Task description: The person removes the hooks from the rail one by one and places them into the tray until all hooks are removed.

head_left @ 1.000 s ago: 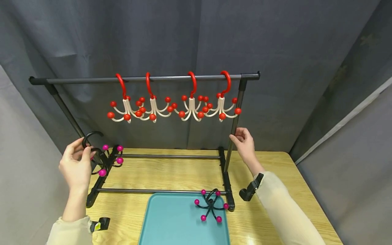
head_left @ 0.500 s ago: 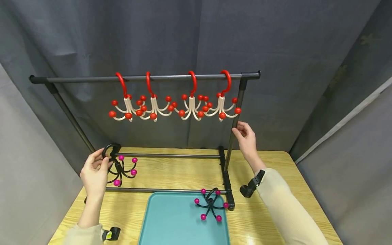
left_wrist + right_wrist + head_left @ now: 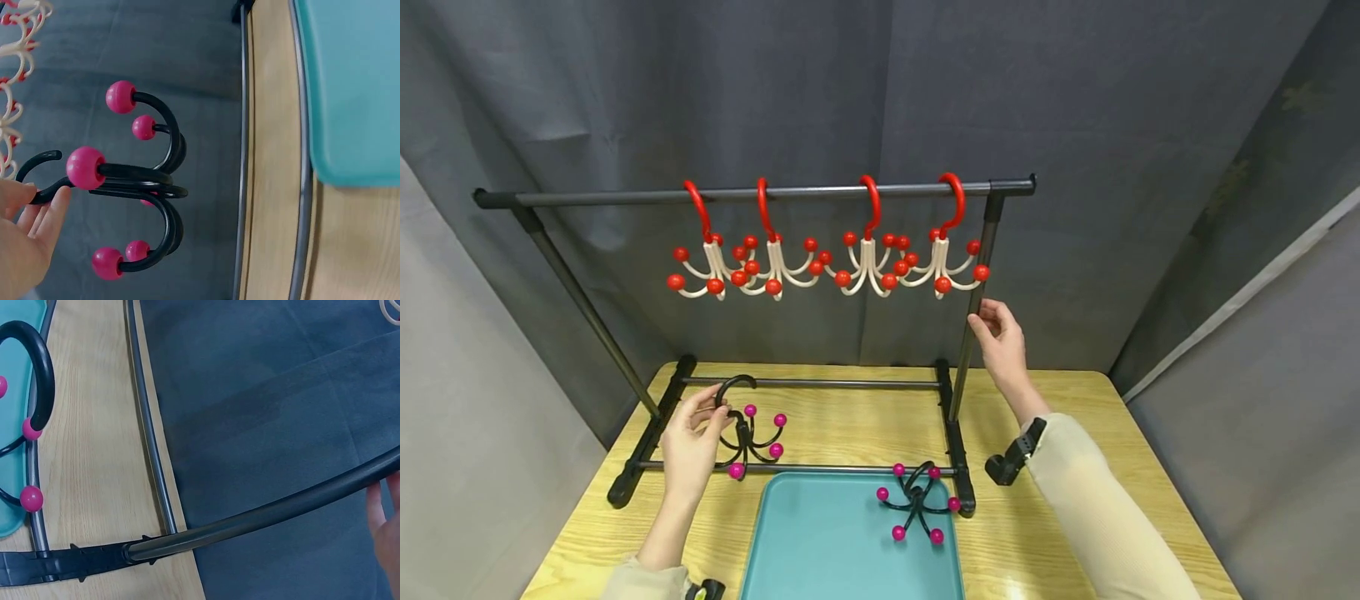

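Left hand: your left hand [image 3: 691, 442] pinches the black hook [image 3: 747, 429] by its top loop, fingers [image 3: 37, 209] curled round it
Black hook: it has pink balls on its arms and hangs in the air at the near left, just over the low front bar of the rack [image 3: 752, 193], close to the far left corner of the tray [image 3: 827, 550]
Right hand: your right hand [image 3: 1002, 337] holds the right post [image 3: 976, 312] of the rack, fingers wrapped round it
Tray: the blue-green tray lies on the worktop [image 3: 1090, 433], near you in the middle
Second hook: another black hook with pink balls [image 3: 916, 502] lies on the far right corner of the tray
Top bar: four red and cream hooks [image 3: 827, 250] hang in a row, far from you
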Available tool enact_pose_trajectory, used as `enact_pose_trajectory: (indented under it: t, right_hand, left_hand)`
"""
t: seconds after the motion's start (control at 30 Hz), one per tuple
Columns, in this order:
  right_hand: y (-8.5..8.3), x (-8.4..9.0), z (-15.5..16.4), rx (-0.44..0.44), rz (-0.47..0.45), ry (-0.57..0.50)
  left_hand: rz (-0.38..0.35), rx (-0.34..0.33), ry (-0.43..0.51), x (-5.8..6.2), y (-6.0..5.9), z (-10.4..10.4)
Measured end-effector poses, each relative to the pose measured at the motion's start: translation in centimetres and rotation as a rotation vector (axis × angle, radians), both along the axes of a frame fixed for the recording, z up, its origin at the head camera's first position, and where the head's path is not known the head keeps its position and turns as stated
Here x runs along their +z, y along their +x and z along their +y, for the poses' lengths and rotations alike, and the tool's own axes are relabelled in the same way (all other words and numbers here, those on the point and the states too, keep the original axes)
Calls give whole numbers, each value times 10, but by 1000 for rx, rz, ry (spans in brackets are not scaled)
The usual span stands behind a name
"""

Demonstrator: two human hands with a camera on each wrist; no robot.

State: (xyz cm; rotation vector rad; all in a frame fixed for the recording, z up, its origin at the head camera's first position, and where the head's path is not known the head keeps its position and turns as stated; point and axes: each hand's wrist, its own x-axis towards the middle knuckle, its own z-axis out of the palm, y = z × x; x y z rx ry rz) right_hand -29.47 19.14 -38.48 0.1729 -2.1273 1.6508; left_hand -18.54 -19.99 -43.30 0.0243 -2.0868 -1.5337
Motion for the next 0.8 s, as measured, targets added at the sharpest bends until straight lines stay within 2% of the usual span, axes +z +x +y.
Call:
enact_pose_trajectory:
  t: [0.2,0.37,0.6,0.8]
  right_hand:
    - [-16,-22,6,-38,22,37]
    - [-17,-24,4,-72,9,63]
    - [-16,-22,4,-64,-14,49]
    - [-1,-6,-5,-42,2,37]
  left_hand:
    - [-44,-71,53,-9,3,22]
    - [-77,-93,23,-7,8,43]
    - [-122,-134,46,-43,-2,59]
    - [-160,-167,58,-59,-1,78]
